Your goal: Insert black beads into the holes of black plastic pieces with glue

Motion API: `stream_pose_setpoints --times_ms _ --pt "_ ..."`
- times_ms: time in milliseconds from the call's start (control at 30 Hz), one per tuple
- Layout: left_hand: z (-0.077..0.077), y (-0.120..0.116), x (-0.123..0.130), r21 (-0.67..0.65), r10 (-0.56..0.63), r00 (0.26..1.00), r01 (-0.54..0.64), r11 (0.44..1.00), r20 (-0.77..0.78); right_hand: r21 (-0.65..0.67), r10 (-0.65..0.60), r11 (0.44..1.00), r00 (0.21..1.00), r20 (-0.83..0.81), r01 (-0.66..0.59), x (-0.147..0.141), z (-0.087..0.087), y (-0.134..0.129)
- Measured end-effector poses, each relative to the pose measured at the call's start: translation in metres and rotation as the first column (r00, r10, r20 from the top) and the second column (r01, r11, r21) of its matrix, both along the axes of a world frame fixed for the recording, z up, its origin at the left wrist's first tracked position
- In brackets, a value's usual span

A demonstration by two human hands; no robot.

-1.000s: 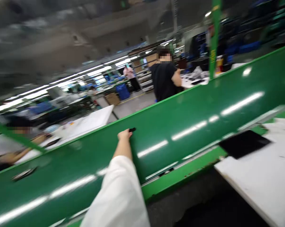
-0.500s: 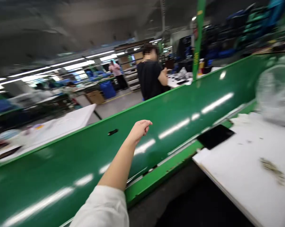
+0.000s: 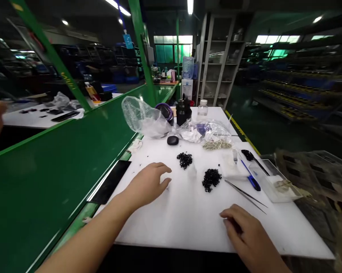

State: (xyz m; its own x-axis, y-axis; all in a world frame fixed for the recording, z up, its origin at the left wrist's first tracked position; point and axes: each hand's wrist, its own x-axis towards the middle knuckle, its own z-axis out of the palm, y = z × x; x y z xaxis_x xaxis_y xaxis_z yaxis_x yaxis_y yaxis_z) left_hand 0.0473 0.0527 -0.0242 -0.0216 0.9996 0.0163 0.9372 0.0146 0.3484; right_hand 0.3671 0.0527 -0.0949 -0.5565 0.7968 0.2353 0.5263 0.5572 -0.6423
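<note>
My left hand [image 3: 149, 184] hovers over the left part of the white tabletop [image 3: 171, 223], thumb and fingers apart, with nothing plainly held. Ahead of it and to its right lie two piles of tiny black parts, a farther pile [image 3: 185, 160] and a nearer pile [image 3: 211, 179]. A whitish upright object [image 3: 192, 171], blurred against the table, stands between them. My right hand [image 3: 244, 233] is at the near right of the table, fingers bent and a gap between thumb and forefinger. Metal tweezers [image 3: 246, 195] lie just beyond it, apart from the hand.
A black panel [image 3: 110, 182] lies along the left edge by the green conveyor [image 3: 46, 182]. Plastic bags [image 3: 150, 121], a black oval object [image 3: 172, 140] and a pile of small brass-coloured parts [image 3: 217, 145] lie farther back. A clear tray [image 3: 273, 185] and a blue-handled tool [image 3: 254, 182] are at right.
My view has swung right from the conveyor to the white table. My left hand has left its place over the conveyor and is now above the table. My right hand has come into view.
</note>
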Motion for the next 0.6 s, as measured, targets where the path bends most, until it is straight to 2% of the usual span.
stream_pose_setpoints --times_ms 67,167,300,433,533,600 --pt "-0.013 0.033 0.002 0.013 0.028 1.0 -0.028 1.0 0.002 -0.015 0.018 1.0 1.0 0.008 -0.018 -0.008 -0.001 0.003" --pt "-0.026 0.075 -0.008 0.028 0.084 0.996 -0.084 0.996 0.019 0.022 0.045 0.999 0.999 -0.004 -0.045 -0.009 -0.007 0.001" --pt "-0.029 0.111 -0.026 0.049 0.167 0.986 -0.168 0.985 0.026 0.071 0.024 0.997 0.999 -0.039 -0.022 -0.009 -0.018 -0.003" --pt "-0.016 0.116 -0.021 0.032 0.124 0.988 -0.127 0.991 0.092 0.173 0.048 0.984 0.997 -0.061 -0.037 -0.012 -0.02 -0.002" --pt "-0.002 0.101 -0.01 -0.002 0.075 0.981 -0.076 0.997 0.18 0.214 0.137 0.97 0.987 -0.088 -0.116 0.003 -0.009 -0.001" --pt "0.003 0.084 -0.008 -0.018 0.081 0.971 -0.079 0.997 0.224 0.235 0.134 0.966 0.985 -0.112 -0.105 0.026 0.003 -0.002"
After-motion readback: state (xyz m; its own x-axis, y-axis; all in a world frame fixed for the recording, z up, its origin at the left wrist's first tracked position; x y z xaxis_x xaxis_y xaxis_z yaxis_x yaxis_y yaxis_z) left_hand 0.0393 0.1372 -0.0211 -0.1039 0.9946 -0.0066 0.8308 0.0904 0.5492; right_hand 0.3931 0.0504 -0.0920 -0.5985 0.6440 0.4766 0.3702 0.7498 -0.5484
